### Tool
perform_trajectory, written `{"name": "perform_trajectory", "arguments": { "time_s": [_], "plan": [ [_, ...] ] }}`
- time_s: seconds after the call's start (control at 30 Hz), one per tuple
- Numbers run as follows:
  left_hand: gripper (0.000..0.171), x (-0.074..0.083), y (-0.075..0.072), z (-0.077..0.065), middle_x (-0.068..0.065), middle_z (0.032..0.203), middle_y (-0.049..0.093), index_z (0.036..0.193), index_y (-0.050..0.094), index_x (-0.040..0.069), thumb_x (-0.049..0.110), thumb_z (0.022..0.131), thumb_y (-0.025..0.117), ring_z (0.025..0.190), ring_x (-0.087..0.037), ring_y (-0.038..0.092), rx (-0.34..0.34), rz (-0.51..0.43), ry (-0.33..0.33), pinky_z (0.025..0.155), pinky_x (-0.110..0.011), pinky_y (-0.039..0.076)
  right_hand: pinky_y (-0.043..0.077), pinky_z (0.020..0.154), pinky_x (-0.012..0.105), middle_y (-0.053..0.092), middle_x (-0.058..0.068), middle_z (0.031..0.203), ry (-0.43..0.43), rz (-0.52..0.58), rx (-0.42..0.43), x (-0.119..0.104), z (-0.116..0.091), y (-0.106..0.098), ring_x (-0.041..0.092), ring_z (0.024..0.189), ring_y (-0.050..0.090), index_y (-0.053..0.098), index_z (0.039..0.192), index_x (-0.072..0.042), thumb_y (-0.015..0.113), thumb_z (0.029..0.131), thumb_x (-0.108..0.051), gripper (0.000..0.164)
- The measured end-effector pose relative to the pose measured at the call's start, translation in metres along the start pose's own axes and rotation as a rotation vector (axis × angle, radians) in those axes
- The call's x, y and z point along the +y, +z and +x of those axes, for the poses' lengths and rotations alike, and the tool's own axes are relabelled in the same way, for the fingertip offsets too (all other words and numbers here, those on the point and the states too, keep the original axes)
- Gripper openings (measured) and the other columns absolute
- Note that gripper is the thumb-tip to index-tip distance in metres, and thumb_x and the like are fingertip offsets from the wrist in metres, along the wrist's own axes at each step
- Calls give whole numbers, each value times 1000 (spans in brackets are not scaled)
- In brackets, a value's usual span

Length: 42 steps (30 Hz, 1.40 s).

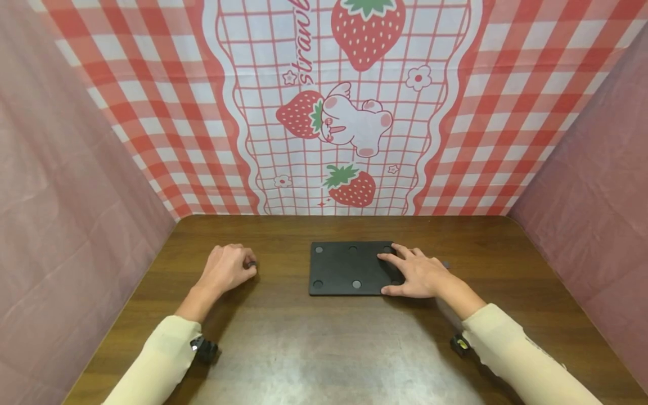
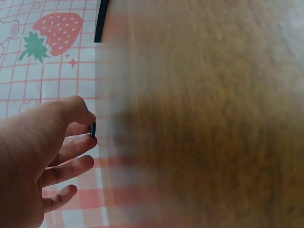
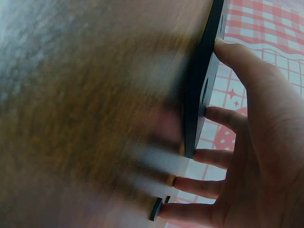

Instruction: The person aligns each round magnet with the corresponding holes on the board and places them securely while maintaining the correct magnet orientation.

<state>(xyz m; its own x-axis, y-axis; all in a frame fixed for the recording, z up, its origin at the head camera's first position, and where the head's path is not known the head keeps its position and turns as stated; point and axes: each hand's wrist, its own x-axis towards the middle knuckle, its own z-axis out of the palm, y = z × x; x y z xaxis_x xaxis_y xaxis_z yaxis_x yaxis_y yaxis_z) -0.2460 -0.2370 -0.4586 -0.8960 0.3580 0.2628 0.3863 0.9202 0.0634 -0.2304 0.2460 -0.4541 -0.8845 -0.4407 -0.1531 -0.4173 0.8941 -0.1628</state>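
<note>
A flat black board (image 1: pixel 336 267) with round spots along its two long sides lies on the table. Some spots look lighter grey than others; whether these are discs or recesses I cannot tell. To the left of the board, my left hand (image 1: pixel 229 267) pinches a small dark disc (image 2: pixel 92 129) between thumb and index finger, slightly above the table. My right hand (image 1: pixel 417 274) rests spread over the board's right end, thumb and some fingertips touching it, covering part of that end. Beside its little finger, small dark discs (image 3: pixel 156 209) lie on the table.
The brown wooden table (image 1: pixel 283 332) meets a red-and-white strawberry cloth (image 1: pixel 349 126) at the back. Pink cloth hangs at the left (image 1: pixel 76 197) and right (image 1: pixel 587 197). Each forearm carries a small black device near the cuff.
</note>
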Motion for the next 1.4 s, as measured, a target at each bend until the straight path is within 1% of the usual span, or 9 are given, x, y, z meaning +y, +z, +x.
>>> {"name": "perform_trajectory", "arguments": {
  "time_s": [0.17,0.4,0.6,0.9,1.1,1.23,1.4],
  "plan": [
    [10,1,-1,1,0,87,80,95,87,17,21,88,83,77,-19,75,3,-7,-1,71,-41,55,58,86,70,38,24,181,0,0,-1,0,0,-1,58,151,53,47,172,-29,75,95,-75,94],
    [10,3,3,1,0,87,80,95,86,17,22,87,83,77,-19,74,5,-10,6,73,-44,55,58,87,73,37,24,182,2,2,-10,0,1,-1,58,152,52,46,173,-30,75,95,-74,94],
    [10,7,3,2,0,87,80,95,86,16,22,87,84,79,-20,75,11,-6,16,76,-47,57,57,87,72,37,24,182,0,6,-6,0,1,0,58,152,52,46,173,-30,75,95,-74,94],
    [12,15,3,4,0,88,80,98,87,17,22,87,84,79,-19,74,10,-15,28,77,-47,57,58,87,71,37,23,182,0,5,-2,1,1,1,57,152,52,46,173,-30,75,95,-75,94],
    [10,19,2,6,1,88,80,96,86,18,23,87,84,78,-19,74,13,-9,47,76,-47,57,57,88,72,36,24,182,-1,7,-5,1,0,1,58,152,52,46,173,-29,75,95,-75,95],
    [10,22,2,7,1,88,80,95,86,17,23,87,85,79,-19,75,11,-3,47,76,-47,57,57,87,73,36,24,182,2,3,-11,2,0,0,58,151,52,45,173,-30,75,94,-76,95],
    [9,27,3,8,0,89,80,95,86,17,22,87,85,82,-21,76,11,-7,57,75,-45,55,57,88,72,36,24,182,1,5,-7,1,0,0,57,151,53,46,173,-30,75,95,-76,95]
  ]
}}
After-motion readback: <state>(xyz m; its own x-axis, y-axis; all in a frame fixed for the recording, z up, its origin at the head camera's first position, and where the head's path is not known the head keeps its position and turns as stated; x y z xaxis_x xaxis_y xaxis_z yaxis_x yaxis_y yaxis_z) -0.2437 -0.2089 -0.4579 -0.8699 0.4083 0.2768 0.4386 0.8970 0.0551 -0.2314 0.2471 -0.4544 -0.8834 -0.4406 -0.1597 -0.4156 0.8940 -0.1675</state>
